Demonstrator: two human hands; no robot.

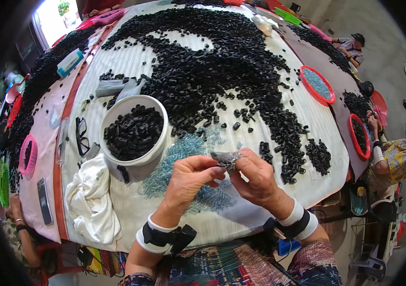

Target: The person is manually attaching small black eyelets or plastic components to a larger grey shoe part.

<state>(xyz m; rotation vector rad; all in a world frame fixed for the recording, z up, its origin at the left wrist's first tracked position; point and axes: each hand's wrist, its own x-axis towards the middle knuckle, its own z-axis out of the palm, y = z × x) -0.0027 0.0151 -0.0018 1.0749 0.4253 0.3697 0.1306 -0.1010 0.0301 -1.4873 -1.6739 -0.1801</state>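
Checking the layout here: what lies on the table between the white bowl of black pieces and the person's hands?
In the head view, a patch of small pale-blue pieces lies between the white bowl and both hands.

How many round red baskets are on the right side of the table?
2. One red basket with pale blue bits sits by the black pile; the other red basket, holding black pieces, is nearer the seated person. More may be hidden past the edge.

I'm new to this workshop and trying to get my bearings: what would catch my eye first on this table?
First the great spread of small black pieces across the middle and far end of the white-covered table. Next the white bowl heaped with the same pieces, at near left. At the front, the left hand and right hand together pinch a small grey bundle above a patch of pale blue beads.
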